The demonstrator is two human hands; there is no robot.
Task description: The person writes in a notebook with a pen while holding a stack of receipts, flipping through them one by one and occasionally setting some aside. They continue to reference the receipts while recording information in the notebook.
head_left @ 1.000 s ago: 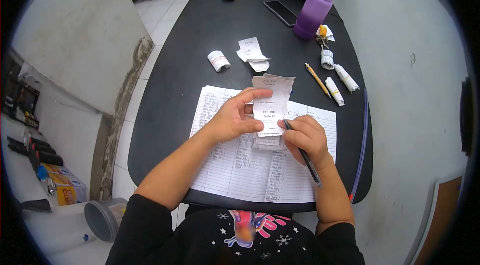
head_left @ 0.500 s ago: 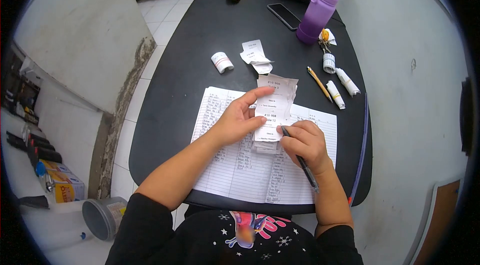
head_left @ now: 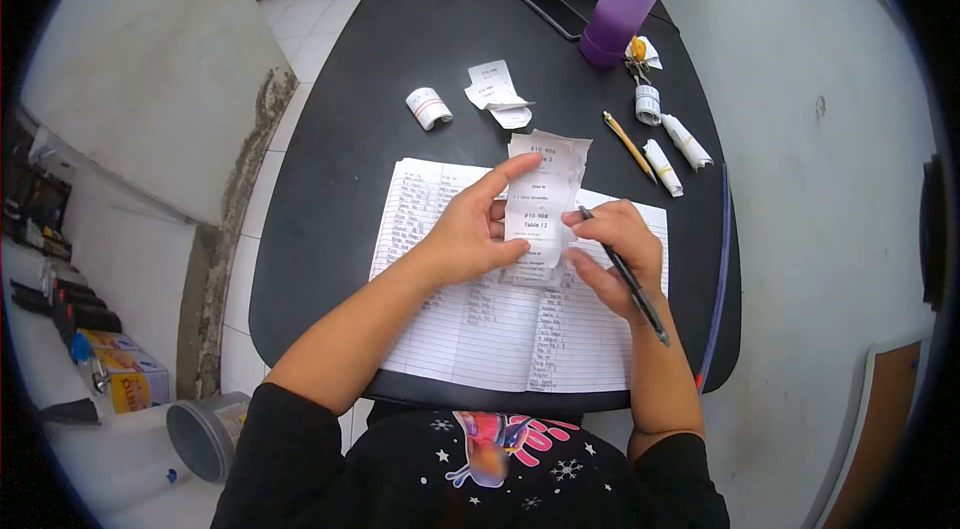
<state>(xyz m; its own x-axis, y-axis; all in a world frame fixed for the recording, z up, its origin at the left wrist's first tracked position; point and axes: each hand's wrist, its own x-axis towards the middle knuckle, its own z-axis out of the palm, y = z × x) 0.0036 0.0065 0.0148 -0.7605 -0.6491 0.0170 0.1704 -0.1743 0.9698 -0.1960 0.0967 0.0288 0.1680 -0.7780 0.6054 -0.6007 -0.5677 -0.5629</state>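
Head view: receipt slips (head_left: 541, 199), stacked, sat at 12 o'clock over your notebook (head_left: 480, 359). Your left hand (head_left: 462, 241), part-closed, pinched their 9 o'clock side; your right hand (head_left: 632, 237), at 3 o'clock, thumb apart, held a pen (head_left: 637, 291). Likely light, limp, tearable; best gripped flat by the long edges.

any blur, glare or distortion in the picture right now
Head view: strong wide-angle distortion, with black corners; head view: light looks soft, no strong glare on the held receipts, whose bold print reads; head view: the open notebook is too fine to read clearly; head view: a blurred patch covers part of the shirt print.
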